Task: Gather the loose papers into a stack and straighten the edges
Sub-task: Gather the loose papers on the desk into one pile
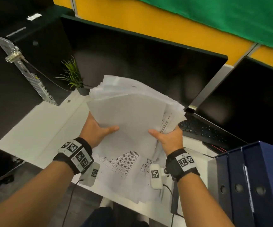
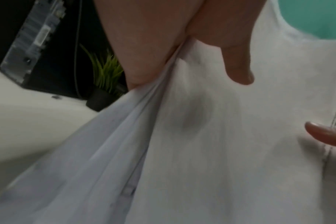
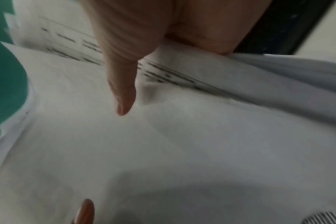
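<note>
A thick, uneven stack of white papers [image 1: 132,110] is lifted above the white desk [image 1: 34,138], its edges fanned and ragged. My left hand [image 1: 98,131] grips its lower left side, thumb on top and fingers hidden beneath. My right hand [image 1: 167,138] grips the lower right side the same way. In the left wrist view my left hand [image 2: 192,50] pinches the stack of papers [image 2: 230,144]. In the right wrist view my right hand [image 3: 140,50] holds the stack of papers [image 3: 163,144]. More printed sheets [image 1: 126,169] lie spread on the desk under the stack.
A dark monitor [image 1: 140,59] stands behind the papers, with a small potted plant [image 1: 74,77] and a computer tower [image 1: 17,63] to the left. An open laptop [image 1: 231,112] sits to the right, and blue binders [image 1: 253,185] stand at the near right.
</note>
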The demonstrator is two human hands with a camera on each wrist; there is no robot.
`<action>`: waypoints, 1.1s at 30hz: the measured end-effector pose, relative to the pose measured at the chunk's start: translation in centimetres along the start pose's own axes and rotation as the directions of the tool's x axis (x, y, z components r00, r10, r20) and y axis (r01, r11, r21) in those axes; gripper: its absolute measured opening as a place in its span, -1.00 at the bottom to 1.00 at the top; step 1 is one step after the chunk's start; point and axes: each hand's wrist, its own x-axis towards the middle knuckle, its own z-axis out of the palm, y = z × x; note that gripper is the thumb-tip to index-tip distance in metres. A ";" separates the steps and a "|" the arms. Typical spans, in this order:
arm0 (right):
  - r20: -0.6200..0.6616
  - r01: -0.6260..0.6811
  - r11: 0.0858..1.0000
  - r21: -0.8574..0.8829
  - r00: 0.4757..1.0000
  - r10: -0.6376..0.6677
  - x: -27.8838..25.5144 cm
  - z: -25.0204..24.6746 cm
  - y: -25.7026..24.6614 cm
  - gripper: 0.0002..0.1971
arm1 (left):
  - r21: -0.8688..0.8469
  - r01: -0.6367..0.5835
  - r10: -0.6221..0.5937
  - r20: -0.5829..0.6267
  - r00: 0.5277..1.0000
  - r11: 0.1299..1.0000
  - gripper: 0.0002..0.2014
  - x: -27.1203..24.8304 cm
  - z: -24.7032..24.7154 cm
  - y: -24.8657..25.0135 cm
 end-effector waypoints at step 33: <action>0.008 0.339 0.939 0.053 0.941 -0.339 0.4 -0.4 -5.6 -0.35 | -0.169 -0.210 0.229 0.099 0.968 0.963 -0.32 -1.1 0.2 4.1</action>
